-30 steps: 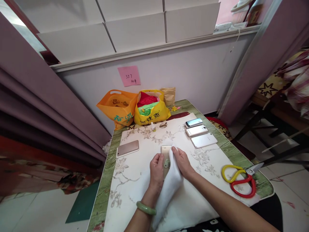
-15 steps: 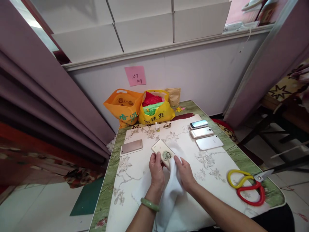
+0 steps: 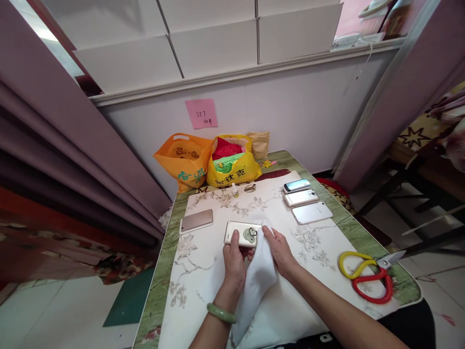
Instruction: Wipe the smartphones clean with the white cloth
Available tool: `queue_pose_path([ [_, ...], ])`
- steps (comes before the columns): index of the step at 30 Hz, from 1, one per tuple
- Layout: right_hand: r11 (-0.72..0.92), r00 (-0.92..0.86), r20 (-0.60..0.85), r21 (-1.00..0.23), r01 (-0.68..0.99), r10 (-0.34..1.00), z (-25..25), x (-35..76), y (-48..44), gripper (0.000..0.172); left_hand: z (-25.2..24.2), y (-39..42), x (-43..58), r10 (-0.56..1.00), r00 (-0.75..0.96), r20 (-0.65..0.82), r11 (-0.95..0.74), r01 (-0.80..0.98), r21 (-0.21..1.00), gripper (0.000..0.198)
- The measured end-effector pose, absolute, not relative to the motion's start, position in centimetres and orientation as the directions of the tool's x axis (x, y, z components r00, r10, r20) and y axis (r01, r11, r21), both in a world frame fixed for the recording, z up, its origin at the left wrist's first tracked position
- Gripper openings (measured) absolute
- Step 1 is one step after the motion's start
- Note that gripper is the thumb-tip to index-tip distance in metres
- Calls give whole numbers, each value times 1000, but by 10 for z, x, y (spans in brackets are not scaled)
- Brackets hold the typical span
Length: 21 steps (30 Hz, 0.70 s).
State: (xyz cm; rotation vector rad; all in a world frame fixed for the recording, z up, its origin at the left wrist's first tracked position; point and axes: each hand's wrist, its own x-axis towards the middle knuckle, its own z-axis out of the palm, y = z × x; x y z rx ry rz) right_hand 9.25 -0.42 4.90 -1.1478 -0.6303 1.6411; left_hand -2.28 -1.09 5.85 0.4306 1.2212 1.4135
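My left hand (image 3: 235,259) grips a pale gold phone (image 3: 236,231), thumb on its back and fingers beneath. A round green ring holder (image 3: 250,234) sits on the phone's back, near its right end. My right hand (image 3: 279,249) pinches a white cloth (image 3: 259,271) against that right end, covering part of it. The cloth hangs down between my forearms onto the table. Left of my hands lies a rose-gold phone (image 3: 196,220). To the right, a blue-screened phone (image 3: 297,185), a cased phone (image 3: 301,198) and a white phone (image 3: 312,212) lie in a column.
Large scissors (image 3: 368,276) with yellow and red handles lie at the table's right edge. An orange bag (image 3: 185,160) and a stuffed yellow bag (image 3: 234,162) stand at the back against the wall. A small bottle (image 3: 235,191) and a dark clip-like item (image 3: 250,187) are in front of them.
The held phone has turned from slanted to nearly level, its left end swinging down and toward me. My right hand with the cloth stays at its right end.
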Motion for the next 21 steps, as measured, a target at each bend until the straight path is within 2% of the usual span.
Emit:
queue_pose_path([
  [5, -357, -10, -384, -849, -389, 923, 42, 90, -17, 45, 62, -6, -21, 875, -338, -348, 166, -466, 869, 49],
  [9, -330, -21, -355, -844, -423, 935, 39, 89, -14, 47, 63, -7, -17, 885, -325, -334, 140, -497, 856, 49],
  [12, -330, 13, -379, -821, -466, 925, 40, 95, -2, 48, 63, -17, -19, 918, -215, -332, 205, -460, 864, 47],
  [15, -325, 38, -399, -795, -512, 916, 41, 103, 9, 47, 63, -32, -26, 948, -3, -318, 301, -321, 898, 44],
  [17, -325, 33, -402, -784, -529, 915, 40, 108, 11, 45, 63, -41, -30, 931, 124, -344, 365, -332, 869, 46],
  [19, -334, 16, -401, -783, -526, 916, 40, 110, 11, 44, 64, -46, -34, 903, 180, -391, 430, -391, 814, 48],
  [21, -336, 1, -390, -796, -503, 921, 40, 110, 11, 43, 65, -45, -37, 889, 154, -432, 456, -398, 796, 48],
])
